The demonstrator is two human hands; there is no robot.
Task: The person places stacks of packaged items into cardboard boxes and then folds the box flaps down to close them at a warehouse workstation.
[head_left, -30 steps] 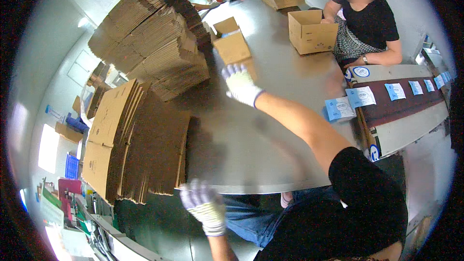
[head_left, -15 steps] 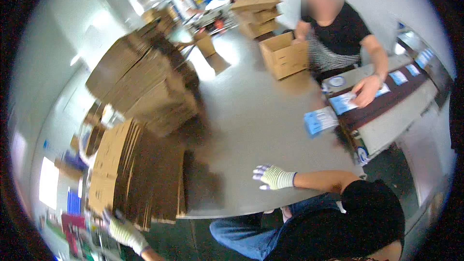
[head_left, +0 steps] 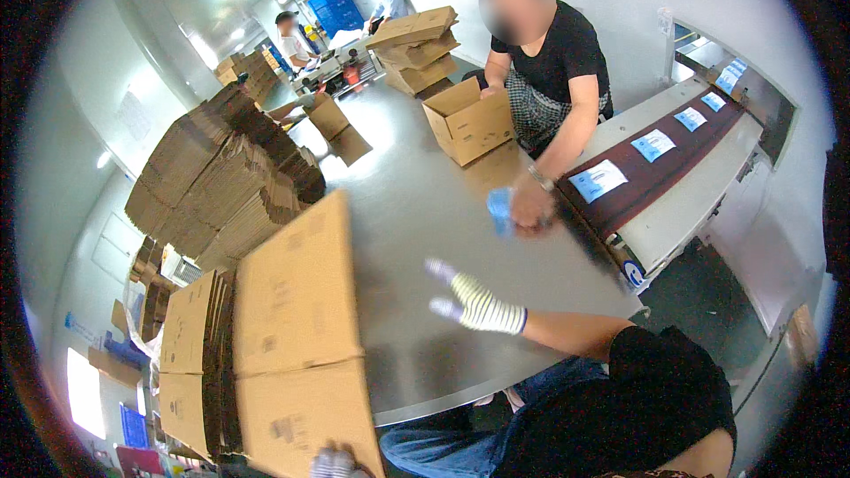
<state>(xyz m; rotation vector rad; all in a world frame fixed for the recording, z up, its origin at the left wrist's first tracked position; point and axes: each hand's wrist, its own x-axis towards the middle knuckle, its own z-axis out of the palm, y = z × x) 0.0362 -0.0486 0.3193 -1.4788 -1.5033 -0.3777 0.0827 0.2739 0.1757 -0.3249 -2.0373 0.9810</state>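
A flat, folded cardboard carton point(head_left: 297, 336) stands tilted at the left front of the table. My left hand point(head_left: 333, 462), in a striped glove, grips its lower edge; the fingertips show on the carton's face and the rest is cut off by the frame's edge. Over the grey table point(head_left: 398, 274), my right hand point(head_left: 478, 303) is held out empty in a white and yellow-green striped glove, thumb and fingers spread apart. It touches neither the carton nor the blue packet point(head_left: 500, 211) under a co-worker's blurred hand point(head_left: 533, 206).
More flat cartons point(head_left: 188, 350) stand on edge at my left, with a tall stack point(head_left: 217, 173) behind. Across the table a co-worker sits beside an open box point(head_left: 474, 124). Blue and white packets point(head_left: 598, 181) lie on a dark conveyor belt point(head_left: 646, 181) at the right.
My left hand has taken a flat carton from the standing row and brought it rightward. My right hand has moved slightly left and away from me. The co-worker's hand has moved from the belt onto the table.
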